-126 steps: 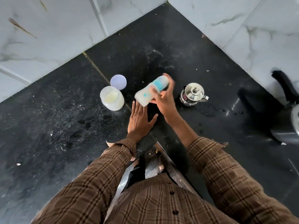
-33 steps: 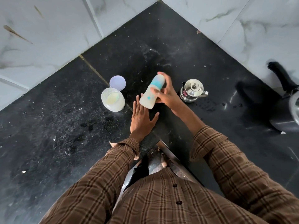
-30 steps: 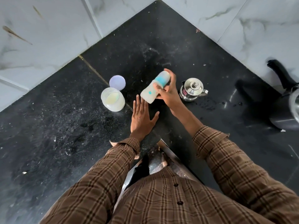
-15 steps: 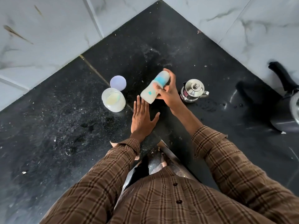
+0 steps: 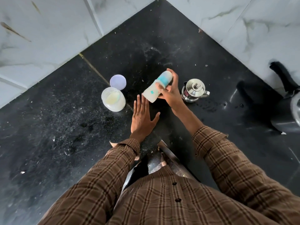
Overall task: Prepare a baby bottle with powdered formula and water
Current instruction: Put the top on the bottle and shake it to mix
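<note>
Almost nothing has moved since half a second ago: the baby bottle keeps nearly the same tilt in the right hand, and the left hand stays flat on the bench.

This black bench carries everything, with white marble walls behind it. On its right edge stands a dark pot with a black handle, only partly in view. The left hand lies palm down on the bench, fingers straight and a little spread, holding nothing. The right hand grips the bottle around its middle, fingers curled over it, above the bench and just beyond the left fingertips. The bottle's long axis runs diagonally: its milky base points down toward the left hand, its teal capped end up and away. Left of it stand an open jar of pale powder and, just behind, its round lid. A small steel kettle stands just right of the right hand.
</note>
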